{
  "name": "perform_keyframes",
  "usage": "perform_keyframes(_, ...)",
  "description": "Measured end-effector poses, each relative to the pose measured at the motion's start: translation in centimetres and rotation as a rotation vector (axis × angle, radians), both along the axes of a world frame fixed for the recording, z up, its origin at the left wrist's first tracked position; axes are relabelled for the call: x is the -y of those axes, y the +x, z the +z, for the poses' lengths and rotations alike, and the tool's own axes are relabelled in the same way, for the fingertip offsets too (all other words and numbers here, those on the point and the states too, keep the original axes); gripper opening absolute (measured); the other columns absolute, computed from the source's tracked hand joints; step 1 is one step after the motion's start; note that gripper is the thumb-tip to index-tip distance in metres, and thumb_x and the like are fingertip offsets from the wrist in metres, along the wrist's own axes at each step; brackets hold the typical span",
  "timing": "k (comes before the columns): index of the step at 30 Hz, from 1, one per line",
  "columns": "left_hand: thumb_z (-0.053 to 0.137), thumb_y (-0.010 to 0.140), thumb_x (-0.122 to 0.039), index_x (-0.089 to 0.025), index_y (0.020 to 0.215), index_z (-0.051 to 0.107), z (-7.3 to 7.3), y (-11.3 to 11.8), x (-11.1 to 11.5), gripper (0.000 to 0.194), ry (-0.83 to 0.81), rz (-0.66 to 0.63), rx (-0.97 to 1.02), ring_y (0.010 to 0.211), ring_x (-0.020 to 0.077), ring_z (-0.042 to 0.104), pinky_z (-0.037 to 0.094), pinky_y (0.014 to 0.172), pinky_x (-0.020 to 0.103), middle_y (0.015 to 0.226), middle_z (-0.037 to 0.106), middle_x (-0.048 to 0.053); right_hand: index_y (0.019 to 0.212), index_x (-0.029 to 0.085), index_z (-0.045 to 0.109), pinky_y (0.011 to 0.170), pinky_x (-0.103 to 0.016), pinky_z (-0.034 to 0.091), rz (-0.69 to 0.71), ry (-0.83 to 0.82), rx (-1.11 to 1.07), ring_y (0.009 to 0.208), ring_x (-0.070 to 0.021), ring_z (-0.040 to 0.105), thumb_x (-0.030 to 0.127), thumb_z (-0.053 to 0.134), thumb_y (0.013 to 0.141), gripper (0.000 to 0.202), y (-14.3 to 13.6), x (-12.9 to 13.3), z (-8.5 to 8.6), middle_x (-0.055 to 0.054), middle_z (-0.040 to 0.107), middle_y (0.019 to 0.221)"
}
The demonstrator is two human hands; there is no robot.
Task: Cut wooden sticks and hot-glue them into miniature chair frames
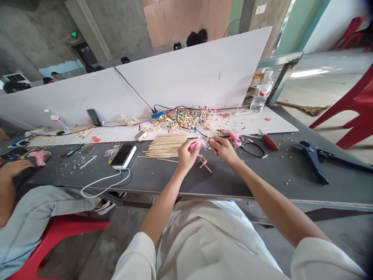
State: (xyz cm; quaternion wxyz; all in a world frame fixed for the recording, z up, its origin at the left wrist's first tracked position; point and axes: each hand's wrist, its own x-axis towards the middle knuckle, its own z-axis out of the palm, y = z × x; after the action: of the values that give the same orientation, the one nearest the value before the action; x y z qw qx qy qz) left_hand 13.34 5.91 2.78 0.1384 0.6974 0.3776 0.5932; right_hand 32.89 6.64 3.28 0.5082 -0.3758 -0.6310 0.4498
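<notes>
My left hand [187,154] is closed on a small pink object [196,145], with clear plastic showing beside it. To its right, my right hand [223,149] has its fingers pinched together near that plastic; what they hold is too small to make out. Just below and between the hands, a little stick piece with pink balls [205,163] rests on the dark table [163,177]. A row of thin wooden sticks [166,146] lies left of my left hand. The pink glue gun [235,137] lies beyond my right hand.
Behind lies a pile of sticks with coloured balls [189,118]. A white power bank with a phone [124,155] and cable is at left. Rightward are a red-handled tool [271,142], blue cutters [313,159] and a bottle [262,93]. Another person's hand [16,167] is far left.
</notes>
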Motion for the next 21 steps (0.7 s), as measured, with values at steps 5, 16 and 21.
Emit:
perform_keyframes(5, 0.062, 0.097, -0.049, -0.021, 0.107, 0.075, 0.17, -0.05, 0.17, 0.032, -0.009, -0.007, -0.038, 0.094, 0.0214, 0.073, 0.055, 0.085, 0.031, 0.104, 0.078, 0.010, 0.114, 0.016, 0.071, 0.051, -0.027, 0.031, 0.026, 0.075, 0.050, 0.051, -0.0112, 0.038, 0.053, 0.061, 0.094, 0.044, -0.17, 0.36, 0.09, 0.006, 0.044, 0.057)
perform_keyframes(16, 0.057, 0.099, -0.052, -0.021, 0.108, 0.074, 0.10, -0.11, 0.10, 0.037, -0.012, 0.016, -0.076, 0.093, 0.0216, 0.073, 0.054, 0.084, 0.032, 0.103, 0.078, 0.011, 0.111, 0.014, 0.069, 0.050, -0.027, 0.024, 0.120, -0.009, 0.000, 0.053, -0.0098, 0.029, 0.064, 0.064, 0.089, 0.054, -0.49, 0.74, 0.37, 0.007, 0.036, 0.059)
perform_keyframes(21, 0.058, 0.099, -0.050, -0.021, 0.109, 0.073, 0.19, -0.04, 0.28, 0.034, 0.018, 0.008, -0.077, 0.095, 0.0218, 0.072, 0.053, 0.087, 0.032, 0.104, 0.078, 0.011, 0.100, 0.024, 0.056, 0.046, -0.024, 0.018, 0.107, -0.142, -0.154, 0.048, -0.0081, 0.019, 0.067, 0.070, 0.084, 0.048, -0.89, 0.45, 0.24, 0.011, 0.027, 0.058)
